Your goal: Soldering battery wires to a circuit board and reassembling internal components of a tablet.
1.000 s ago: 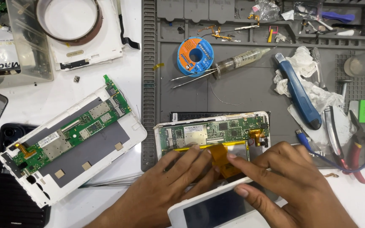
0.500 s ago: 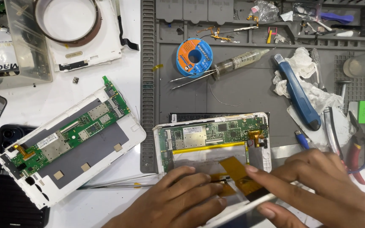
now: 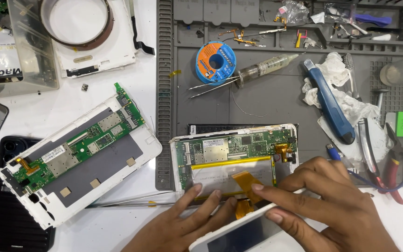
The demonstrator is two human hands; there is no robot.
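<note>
While the white-framed tablet chassis with green circuit board (image 3: 236, 156) lies on the grey mat (image 3: 276, 107), the right hand (image 3: 332, 205) grips the lifted white display panel (image 3: 239, 233) at its near edge; the left hand (image 3: 183, 224) presses flat on the battery. Separation appears underway; next, the orange flex ribbon (image 3: 248, 182) likely needs care.

Glossy glass screen panel (image 3: 239, 233), matt rubber mat (image 3: 276, 107)

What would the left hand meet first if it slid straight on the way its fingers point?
Probably the green circuit board of the opened white tablet. The left hand points up-right, fingertips already resting on the silvery battery panel below it.
</note>
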